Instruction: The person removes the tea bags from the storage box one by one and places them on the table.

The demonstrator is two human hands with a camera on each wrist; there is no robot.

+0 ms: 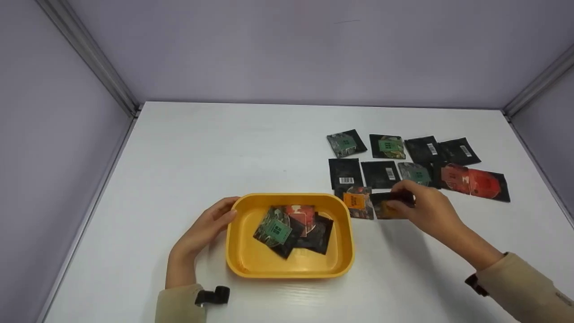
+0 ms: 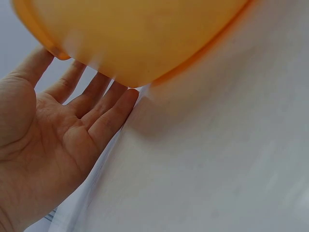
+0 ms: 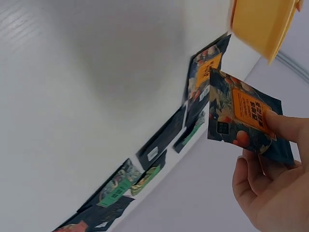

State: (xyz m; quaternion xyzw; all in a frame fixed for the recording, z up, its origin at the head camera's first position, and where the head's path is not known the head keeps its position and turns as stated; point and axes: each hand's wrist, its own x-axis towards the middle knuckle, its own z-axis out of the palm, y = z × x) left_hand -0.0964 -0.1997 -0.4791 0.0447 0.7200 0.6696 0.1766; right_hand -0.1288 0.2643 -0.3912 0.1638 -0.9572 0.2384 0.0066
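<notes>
Right hand (image 1: 428,211) pinches dark square sachet with orange label (image 3: 241,117), thumb and fingers nearly together, right of yellow rounded-rectangular plastic tray (image 1: 289,273); left hand (image 1: 204,231), fingers loosely extended, touches tray's left side; printed sachets (image 1: 274,231) lie inside tray.

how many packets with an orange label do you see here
2. One orange-labelled packet is pinched in the right hand; the other lies on the white table beside the yellow tray. Packets lying barcode up may hide more.

White table (image 1: 202,152), pale lilac walls (image 1: 269,58), grey corner strips (image 1: 93,58), perhaps metal
</notes>
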